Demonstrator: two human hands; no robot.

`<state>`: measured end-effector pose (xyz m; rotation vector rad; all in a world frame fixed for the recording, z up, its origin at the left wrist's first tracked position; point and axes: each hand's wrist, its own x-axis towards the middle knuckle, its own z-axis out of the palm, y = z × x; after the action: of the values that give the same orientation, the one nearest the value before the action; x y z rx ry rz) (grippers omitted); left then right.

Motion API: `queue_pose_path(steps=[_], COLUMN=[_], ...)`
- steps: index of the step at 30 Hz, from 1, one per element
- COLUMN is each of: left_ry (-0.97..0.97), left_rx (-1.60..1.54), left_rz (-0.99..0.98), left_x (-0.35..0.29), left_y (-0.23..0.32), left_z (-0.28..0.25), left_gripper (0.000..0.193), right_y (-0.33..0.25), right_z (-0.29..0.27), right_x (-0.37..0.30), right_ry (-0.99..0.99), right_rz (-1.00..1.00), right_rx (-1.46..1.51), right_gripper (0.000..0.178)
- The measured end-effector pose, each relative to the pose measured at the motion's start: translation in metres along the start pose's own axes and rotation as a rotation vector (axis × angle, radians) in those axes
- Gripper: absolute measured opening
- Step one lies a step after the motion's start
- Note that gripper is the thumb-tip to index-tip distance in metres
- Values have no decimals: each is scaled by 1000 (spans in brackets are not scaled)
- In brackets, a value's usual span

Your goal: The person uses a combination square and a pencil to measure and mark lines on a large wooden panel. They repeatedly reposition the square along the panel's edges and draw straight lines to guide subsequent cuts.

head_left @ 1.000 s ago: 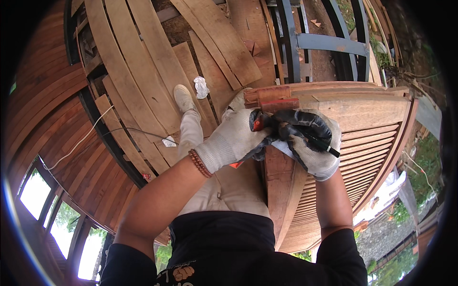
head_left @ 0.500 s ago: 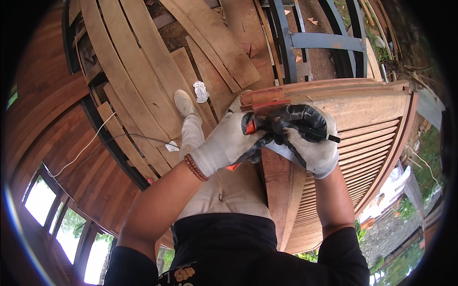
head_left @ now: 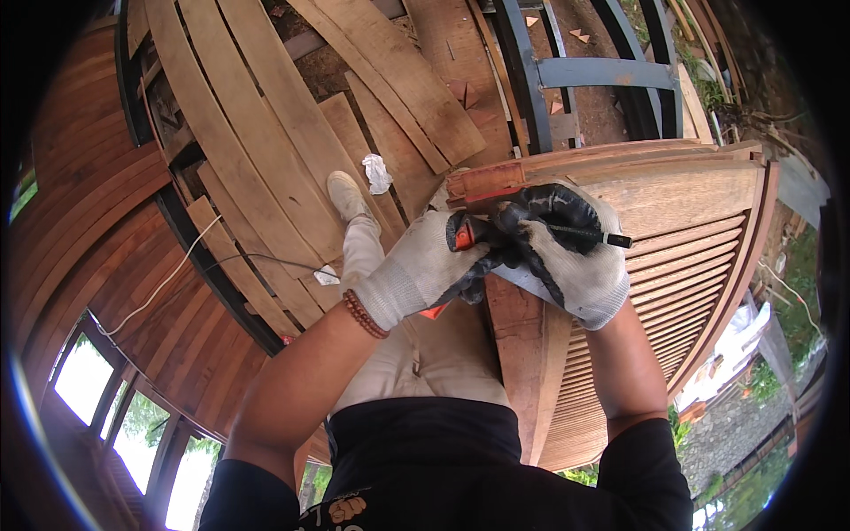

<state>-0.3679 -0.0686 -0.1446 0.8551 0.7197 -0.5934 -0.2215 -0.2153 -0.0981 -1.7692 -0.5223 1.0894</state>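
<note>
Both my hands wear white knit gloves with black coated palms and meet over the edge of a slatted wooden louvre panel (head_left: 660, 202). My left hand (head_left: 434, 261) is closed round an orange tool (head_left: 464, 234), mostly hidden by the glove. Another orange part (head_left: 434, 311) shows beneath that hand, and a flat silvery strip (head_left: 522, 281) lies between the hands; whether these are one tool I cannot tell. My right hand (head_left: 575, 252) pinches a black pen (head_left: 611, 239), its back end pointing right. The pen's tip is hidden behind the fingers. A thin red edge (head_left: 496, 194) shows just beyond them.
Long loose planks (head_left: 239, 115) cover the floor ahead and left, with gaps between them. A crumpled white paper (head_left: 377, 174) lies by my foot (head_left: 349, 195). A dark metal frame (head_left: 606, 73) stands beyond the panel. A cable (head_left: 266, 257) runs over the planks at left.
My right hand's fingers have shifted slightly with the pen at the panel's edge. The left hand keeps its grip, and the whole view has tilted a little.
</note>
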Motion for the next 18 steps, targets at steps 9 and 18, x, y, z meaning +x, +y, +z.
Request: queue_pose_path(steps=[9, 18], left_ry=[9, 52], left_rx=[86, 167], left_rz=[12, 93], left_x=[0, -5], left_y=[1, 5], left_z=[0, 5], left_gripper=[20, 19], right_y=[2, 2], right_z=[-3, -6], right_x=[-6, -9], right_ry=[7, -26], right_rz=[53, 62], right_rx=[44, 53], right_gripper=[17, 19])
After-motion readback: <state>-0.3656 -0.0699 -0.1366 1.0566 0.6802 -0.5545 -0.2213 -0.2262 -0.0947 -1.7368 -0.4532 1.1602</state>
